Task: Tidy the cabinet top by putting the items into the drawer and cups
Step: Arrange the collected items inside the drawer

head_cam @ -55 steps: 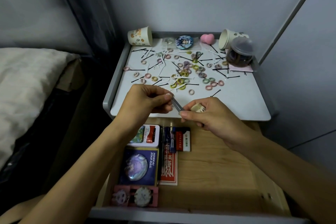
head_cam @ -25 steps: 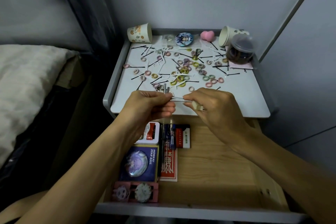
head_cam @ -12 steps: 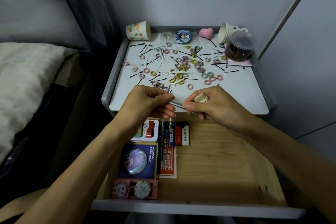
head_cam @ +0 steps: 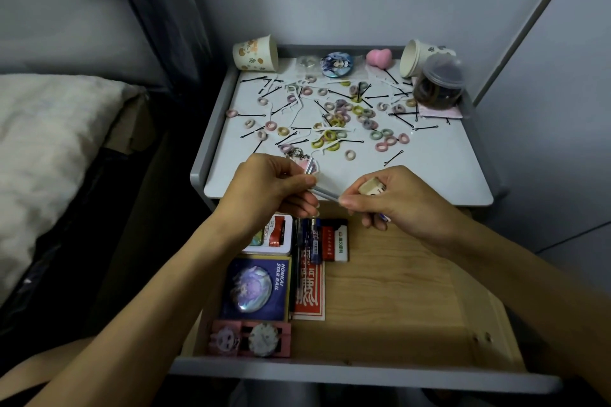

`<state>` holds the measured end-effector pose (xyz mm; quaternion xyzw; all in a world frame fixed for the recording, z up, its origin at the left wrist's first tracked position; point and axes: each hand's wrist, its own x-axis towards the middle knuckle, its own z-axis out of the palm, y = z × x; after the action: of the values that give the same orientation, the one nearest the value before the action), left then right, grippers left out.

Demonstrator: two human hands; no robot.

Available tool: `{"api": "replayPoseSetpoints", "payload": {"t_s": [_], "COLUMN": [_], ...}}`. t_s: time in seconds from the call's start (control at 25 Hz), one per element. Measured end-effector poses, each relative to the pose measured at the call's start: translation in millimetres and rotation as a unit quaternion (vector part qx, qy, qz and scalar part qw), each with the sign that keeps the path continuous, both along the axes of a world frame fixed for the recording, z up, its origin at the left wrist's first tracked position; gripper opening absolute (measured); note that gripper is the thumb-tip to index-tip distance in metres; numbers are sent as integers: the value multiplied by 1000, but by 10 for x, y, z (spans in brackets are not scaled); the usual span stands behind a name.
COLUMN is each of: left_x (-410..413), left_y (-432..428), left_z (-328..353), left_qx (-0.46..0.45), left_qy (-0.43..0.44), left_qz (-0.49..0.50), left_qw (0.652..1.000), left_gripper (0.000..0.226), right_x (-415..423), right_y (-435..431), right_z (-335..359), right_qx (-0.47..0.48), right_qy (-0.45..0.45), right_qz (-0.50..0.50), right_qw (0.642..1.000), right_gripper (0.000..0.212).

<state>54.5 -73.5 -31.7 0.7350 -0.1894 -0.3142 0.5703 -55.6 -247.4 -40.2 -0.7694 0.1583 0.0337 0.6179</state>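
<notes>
the left hand [head_cam: 271, 185] and right hand [head_cam: 396, 205] sit slightly further apart, baring more of the thin strip [head_cam: 325, 193] pinched between them. a keychain charm [head_cam: 309, 166] now shows just above the left hand.

Pastel hair rings [head_cam: 330, 135] and black pins [head_cam: 393, 158] scatter the white cabinet top [head_cam: 429, 175].

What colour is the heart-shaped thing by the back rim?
The heart is pink; head view.
</notes>
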Motion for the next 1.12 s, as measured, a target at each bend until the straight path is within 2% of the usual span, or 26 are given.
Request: {"api": "replayPoseSetpoints", "payload": {"t_s": [0.2,0.32,0.44,0.52,0.56,0.6,0.64,0.68,0.72,0.76,0.92,1.12], "left_x": [3,-12,-41,-33,-1,37,83,100,109,111,56,92], "left_y": [86,149,243,338,405,478,548,615,658,671,572,561], "left_z": [-53,-86,-127,-191,-237,-287,-339,-373,-410,-451,-583,-632], "left_qx": [29,52,75,122,183,266,352,424,473,499,484,467], "left_qy": [-7,14,38,-9,-86,-186,-276,-331,-348,-341,-277,-285], "left_qz": [-35,-61,-107,-103,-79,-47,-15,4,7,-2,-28,-22], "left_qw": [999,997,991,987,976,945,894,843,810,797,829,837], "left_gripper": [13,15,14,17,20,25,30,35,38,40,38,34], "right_x": [-44,-85,-192,-315,-394,-479,-553,-614,-649,-649,-466,-214], "right_y": [111,181,318,364,359,337,291,244,193,138,71,125], "right_z": [-80,-142,-245,-357,-421,-489,-576,-661,-757,-871,-1233,-1373], "right_qx": [-1,-20,-6,-4,-6,1,13,28,40,49,71,75], "right_qy": [38,43,47,76,99,125,150,175,197,216,246,225], "right_qz": [39,70,62,48,39,26,5,-25,-61,-100,-212,-264], "right_qw": [999,996,997,996,994,992,989,984,978,970,943,935], "right_gripper": [12,12,12,12,12,12,12,11,12,11,14,9]}}
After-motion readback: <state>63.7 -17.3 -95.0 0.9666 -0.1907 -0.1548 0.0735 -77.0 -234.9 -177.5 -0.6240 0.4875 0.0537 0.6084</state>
